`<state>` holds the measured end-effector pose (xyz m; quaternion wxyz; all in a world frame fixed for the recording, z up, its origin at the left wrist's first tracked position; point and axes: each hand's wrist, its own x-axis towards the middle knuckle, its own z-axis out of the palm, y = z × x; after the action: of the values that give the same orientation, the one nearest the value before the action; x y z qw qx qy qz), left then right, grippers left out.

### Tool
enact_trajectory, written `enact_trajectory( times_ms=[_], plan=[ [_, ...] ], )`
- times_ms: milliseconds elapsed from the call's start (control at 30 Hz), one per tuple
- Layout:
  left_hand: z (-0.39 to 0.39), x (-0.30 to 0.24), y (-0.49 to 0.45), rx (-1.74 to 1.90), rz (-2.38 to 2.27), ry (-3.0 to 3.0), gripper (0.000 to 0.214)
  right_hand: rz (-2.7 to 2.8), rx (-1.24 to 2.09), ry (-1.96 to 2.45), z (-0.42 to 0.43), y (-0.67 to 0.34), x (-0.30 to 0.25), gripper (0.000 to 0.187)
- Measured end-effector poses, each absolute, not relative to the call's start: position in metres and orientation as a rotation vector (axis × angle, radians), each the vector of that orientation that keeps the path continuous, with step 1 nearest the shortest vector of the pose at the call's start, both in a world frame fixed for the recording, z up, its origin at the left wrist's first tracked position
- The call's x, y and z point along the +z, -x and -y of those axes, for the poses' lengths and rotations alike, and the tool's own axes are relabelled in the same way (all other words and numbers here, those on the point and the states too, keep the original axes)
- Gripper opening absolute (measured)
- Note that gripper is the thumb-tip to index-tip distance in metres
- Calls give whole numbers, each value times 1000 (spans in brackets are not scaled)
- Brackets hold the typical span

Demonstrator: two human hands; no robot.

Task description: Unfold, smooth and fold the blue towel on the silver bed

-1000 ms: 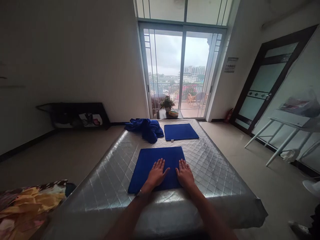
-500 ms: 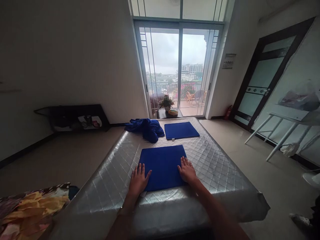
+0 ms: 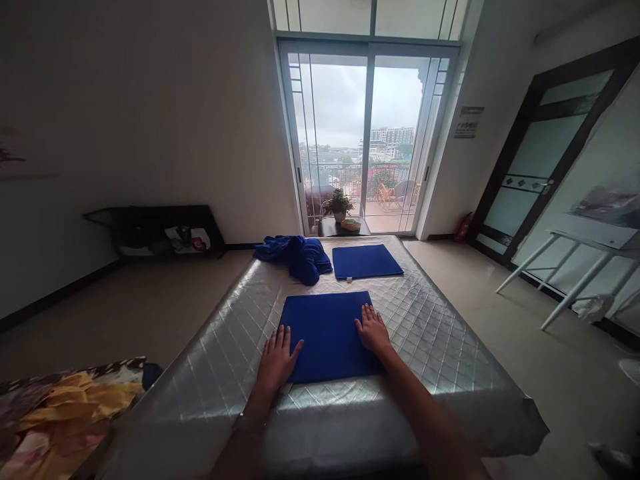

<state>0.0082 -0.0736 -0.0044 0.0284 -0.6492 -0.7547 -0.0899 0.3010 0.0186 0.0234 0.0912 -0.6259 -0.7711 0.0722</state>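
A folded blue cloth (image 3: 327, 333) lies flat near the front of a mattress wrapped in shiny quilted plastic (image 3: 430, 333). My left hand (image 3: 276, 359) rests flat at the cloth's left front corner, fingers spread, partly on the cloth's edge. My right hand (image 3: 373, 329) lies flat on the cloth's right edge, fingers stretched out. Neither hand holds anything. Farther back sits a second folded blue cloth (image 3: 367, 261), and to its left a crumpled heap of blue cloth (image 3: 296, 255).
Glass sliding doors (image 3: 367, 140) stand behind the mattress, with a small dark table and potted plant (image 3: 339, 205) before them. A low dark shelf (image 3: 155, 231) lines the left wall. White table legs (image 3: 560, 280) stand at right. Patterned fabric (image 3: 60, 413) lies at lower left.
My hands have slid apart from the middle of the near cloth to its left and right edges. In the last half second they have hardly moved.
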Motion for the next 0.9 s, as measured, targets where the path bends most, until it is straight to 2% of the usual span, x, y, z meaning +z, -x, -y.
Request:
enact_trajectory(
  times_ms=[233, 367, 600, 900],
  plan=[
    [63, 6, -15, -216, 2397, 1928, 87, 2265, 212, 1854, -19, -300, 23, 65],
    [37, 21, -60, -241, 2284, 2040, 92, 2261, 198, 1856, -18, -300, 24, 65],
    [-4, 30, -133, -280, 2118, 2344, 82, 2276, 201, 1883, -19, -301, 26, 64],
    [8, 14, -43, -229, 2305, 2094, 86, 2275, 168, 1888, -19, -300, 24, 63]
  ],
)
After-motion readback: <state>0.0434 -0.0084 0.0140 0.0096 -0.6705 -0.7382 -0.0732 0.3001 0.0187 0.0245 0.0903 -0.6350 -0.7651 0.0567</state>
